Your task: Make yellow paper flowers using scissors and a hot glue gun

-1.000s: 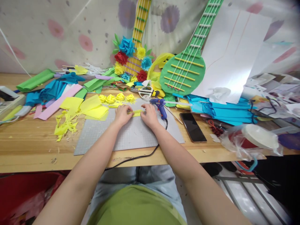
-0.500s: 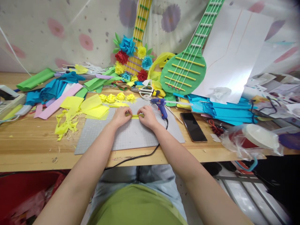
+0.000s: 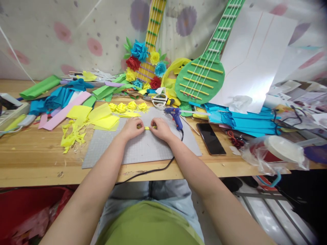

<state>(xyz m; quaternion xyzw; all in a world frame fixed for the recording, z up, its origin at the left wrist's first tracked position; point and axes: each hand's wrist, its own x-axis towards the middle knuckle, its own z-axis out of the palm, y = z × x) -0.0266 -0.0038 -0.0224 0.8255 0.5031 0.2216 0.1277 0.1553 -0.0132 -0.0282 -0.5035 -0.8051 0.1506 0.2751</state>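
Observation:
A short strip of yellow crepe paper (image 3: 147, 128) stretches between my two hands, just over the grey cutting mat (image 3: 143, 146). My left hand (image 3: 133, 128) pinches its left end with curled fingers. At the other end my right hand (image 3: 159, 128) grips it the same way, so most of the strip is hidden by fingers. Beyond the hands lie several yellow paper flowers (image 3: 122, 107) and a small stack of yellow paper pieces (image 3: 129, 115). A blue glue gun (image 3: 176, 116) rests right of my right hand, its black cord running to the table's front edge.
Yellow paper sheets (image 3: 103, 117) and torn scraps (image 3: 73, 136) lie to the left. White-handled scissors (image 3: 159, 100) sit behind the mat. A phone (image 3: 211, 139) and blue crepe paper (image 3: 242, 117) are on the right. Behind stand a yellow (image 3: 154, 25) and a green paper instrument (image 3: 200, 80).
Less of the yellow strip shows between my hands now, and it looks narrower and shorter. Both hands stay in nearly the same place over the mat.

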